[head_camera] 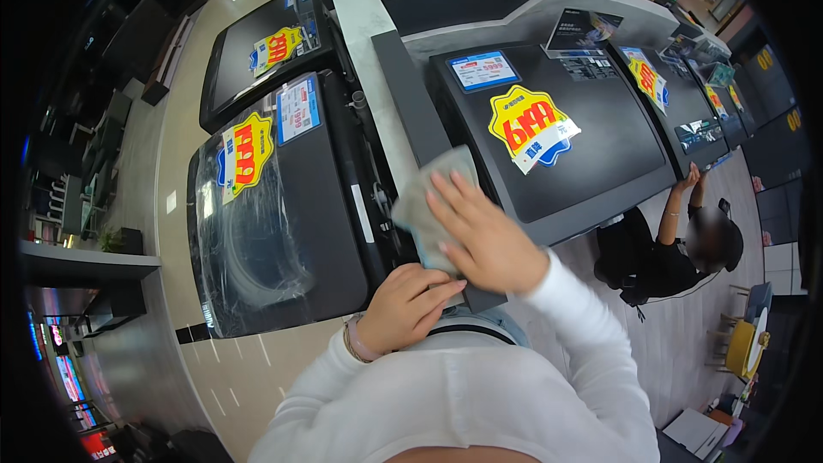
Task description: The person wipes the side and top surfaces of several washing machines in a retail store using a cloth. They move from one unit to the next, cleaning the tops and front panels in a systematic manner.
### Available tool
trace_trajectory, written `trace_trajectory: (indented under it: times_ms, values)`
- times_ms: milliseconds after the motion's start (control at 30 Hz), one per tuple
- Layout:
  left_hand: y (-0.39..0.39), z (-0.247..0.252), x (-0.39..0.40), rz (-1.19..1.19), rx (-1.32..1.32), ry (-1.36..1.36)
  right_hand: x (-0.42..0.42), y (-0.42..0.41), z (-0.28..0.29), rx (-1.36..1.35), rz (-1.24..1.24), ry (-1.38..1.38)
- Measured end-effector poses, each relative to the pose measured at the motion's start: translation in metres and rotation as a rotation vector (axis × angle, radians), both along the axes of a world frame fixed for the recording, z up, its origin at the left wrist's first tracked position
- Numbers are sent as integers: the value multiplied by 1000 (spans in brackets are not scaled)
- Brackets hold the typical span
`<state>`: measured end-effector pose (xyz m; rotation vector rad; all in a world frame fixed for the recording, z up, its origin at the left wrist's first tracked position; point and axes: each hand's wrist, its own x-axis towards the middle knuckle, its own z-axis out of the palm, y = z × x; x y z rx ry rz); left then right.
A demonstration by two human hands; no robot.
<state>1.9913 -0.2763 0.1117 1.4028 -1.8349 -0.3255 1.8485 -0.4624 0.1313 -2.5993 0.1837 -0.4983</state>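
Note:
My right hand [485,238] lies flat with fingers spread on a light grey cloth [437,196], pressing it onto the narrow ledge of a low partition wall [386,96]. My left hand [408,302] is at the near end of that ledge. Its fingers are bent together by the cloth's near edge; whether they grip it is hidden. To the left stands a dark front-load washing machine [341,206], partly wrapped in clear plastic film [257,257]. On the right side of the ledge is another dark appliance [591,167] with a flat top.
Yellow price signs [247,154] and blue-edged tags [483,69] lie on the appliance tops. An acrylic sign stand [582,32] rises at the back right. A person in black [675,257] crouches at the right, hands on another appliance [675,103]. Chairs [746,347] stand beyond.

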Motion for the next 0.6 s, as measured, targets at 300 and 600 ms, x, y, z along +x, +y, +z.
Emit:
trace_trajectory:
  times_ms: [300, 600]
  values:
    - [-21, -6, -20, -53, -166, 94, -85, 61, -7, 216, -25, 47]
    - [6, -19, -5, 248, -197, 102, -21, 21, 10, 100, -84, 33]
